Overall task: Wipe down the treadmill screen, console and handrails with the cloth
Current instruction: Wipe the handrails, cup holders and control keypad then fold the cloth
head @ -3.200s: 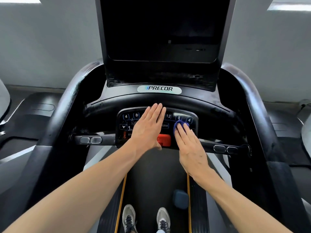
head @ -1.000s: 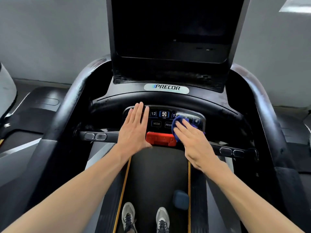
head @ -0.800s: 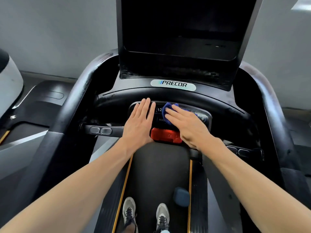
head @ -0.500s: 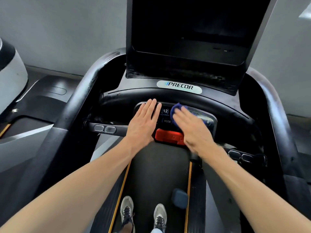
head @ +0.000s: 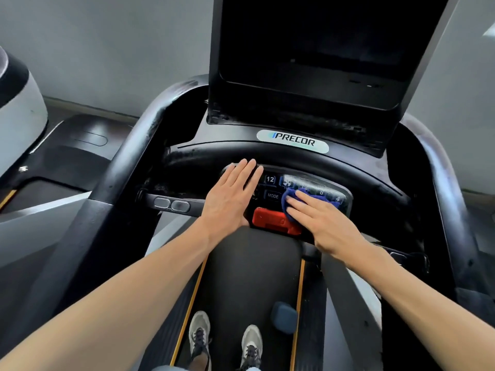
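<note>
The black treadmill console (head: 273,195) with its button panel lies in front of me, under the tall dark screen (head: 316,41). My right hand (head: 324,223) presses a small blue cloth (head: 290,198) flat onto the right part of the button panel, just above the red stop button (head: 270,219); most of the cloth is hidden under the fingers. My left hand (head: 230,199) rests flat with straight fingers on the left part of the panel. Black handrails curve away on the left (head: 126,167) and the right (head: 439,172).
A short crossbar with two grey pads (head: 171,204) sticks out left of the console. Below are the treadmill belt (head: 249,279), my two shoes and a small blue-grey object (head: 284,315) on the belt. Another white machine (head: 18,113) stands at the far left.
My right hand has slid the cloth across the panel: left towards the middle, then back down and right above the red button. My left hand stayed flat on the panel's left side.
</note>
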Demonstrator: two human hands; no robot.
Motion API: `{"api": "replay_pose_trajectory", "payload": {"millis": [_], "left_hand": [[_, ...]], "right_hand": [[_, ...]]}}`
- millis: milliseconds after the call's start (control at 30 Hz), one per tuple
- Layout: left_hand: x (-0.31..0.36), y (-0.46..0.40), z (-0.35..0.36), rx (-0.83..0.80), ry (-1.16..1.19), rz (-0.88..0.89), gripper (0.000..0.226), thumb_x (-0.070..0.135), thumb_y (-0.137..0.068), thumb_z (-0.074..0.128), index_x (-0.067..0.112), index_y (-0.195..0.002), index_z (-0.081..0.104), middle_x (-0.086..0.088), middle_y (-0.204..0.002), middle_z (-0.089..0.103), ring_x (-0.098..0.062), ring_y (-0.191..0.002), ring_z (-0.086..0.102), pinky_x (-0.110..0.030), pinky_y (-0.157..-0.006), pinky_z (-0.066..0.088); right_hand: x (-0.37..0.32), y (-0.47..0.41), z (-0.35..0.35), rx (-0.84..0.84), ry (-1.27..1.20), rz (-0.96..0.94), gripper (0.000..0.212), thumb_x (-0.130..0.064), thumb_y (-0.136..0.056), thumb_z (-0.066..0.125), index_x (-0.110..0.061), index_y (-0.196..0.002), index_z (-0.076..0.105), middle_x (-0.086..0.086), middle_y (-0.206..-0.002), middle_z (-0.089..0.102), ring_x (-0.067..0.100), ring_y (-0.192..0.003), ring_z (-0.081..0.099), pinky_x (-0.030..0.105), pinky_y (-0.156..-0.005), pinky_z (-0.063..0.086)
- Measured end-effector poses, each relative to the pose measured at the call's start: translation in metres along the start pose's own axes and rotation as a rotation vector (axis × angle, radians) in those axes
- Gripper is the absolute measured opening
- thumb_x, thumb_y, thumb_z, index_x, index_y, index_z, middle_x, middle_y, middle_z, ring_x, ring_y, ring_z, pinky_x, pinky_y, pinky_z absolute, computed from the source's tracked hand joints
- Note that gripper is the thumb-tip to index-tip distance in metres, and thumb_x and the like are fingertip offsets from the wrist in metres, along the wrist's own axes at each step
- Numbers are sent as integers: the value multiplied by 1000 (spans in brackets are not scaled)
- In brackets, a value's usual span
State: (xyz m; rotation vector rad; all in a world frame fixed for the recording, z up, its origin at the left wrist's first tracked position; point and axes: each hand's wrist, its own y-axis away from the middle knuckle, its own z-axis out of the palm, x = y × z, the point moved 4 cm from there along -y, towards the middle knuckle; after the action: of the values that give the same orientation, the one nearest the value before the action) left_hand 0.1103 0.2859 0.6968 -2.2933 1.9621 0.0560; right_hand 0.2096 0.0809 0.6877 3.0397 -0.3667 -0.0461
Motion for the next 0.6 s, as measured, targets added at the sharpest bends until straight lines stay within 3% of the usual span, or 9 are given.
{"api": "replay_pose_trajectory", "payload": {"millis": [67,200,300,400,533,600], "left_hand": [[-6,5,1,29,40,-83,147,72,-55,86,3,-160,9,-19,-166,17,-31,-156,11,-46,-127,12],[-7,15,6,130,130,-184,124,55,-67,83,-2,-157,19,-22,-163,23,-33,-155,17,-45,-127,14],[-10,14,10,59,161,-211,143,62,-55,89,-2,-158,13,-21,-165,18,-32,-156,13,-45,-127,13],[-10,15,12,-15,167,-208,157,69,-47,89,0,-158,4,-18,-167,10,-30,-157,6,-44,-128,8],[-8,14,11,19,172,-230,146,63,-54,88,-1,-159,8,-18,-167,11,-29,-157,8,-43,-128,6],[-8,16,10,31,180,-236,140,63,-60,85,-1,-159,9,-17,-168,11,-28,-157,7,-40,-128,1]], "right_hand": [[-2,-3,5,-64,-8,-40,76,1,-71,58,-11,-145,50,5,-157,39,28,-148,30,51,-106,44],[-25,-58,-11,-42,60,-184,59,-15,-83,35,-13,-137,59,4,-152,47,26,-145,38,46,-111,43],[-18,-43,-12,-45,92,-198,54,-10,-88,46,-13,-142,55,4,-155,42,25,-147,32,44,-115,37],[0,-6,-15,-45,153,-178,59,-12,-85,37,-12,-141,56,4,-154,44,24,-146,35,39,-114,33],[-20,-46,-19,-60,170,-224,59,-18,-87,29,-12,-138,59,5,-150,49,25,-143,40,33,-116,23],[-29,-61,-20,-70,151,-234,61,-21,-88,25,-13,-140,57,4,-152,47,25,-145,37,36,-116,30]]}}
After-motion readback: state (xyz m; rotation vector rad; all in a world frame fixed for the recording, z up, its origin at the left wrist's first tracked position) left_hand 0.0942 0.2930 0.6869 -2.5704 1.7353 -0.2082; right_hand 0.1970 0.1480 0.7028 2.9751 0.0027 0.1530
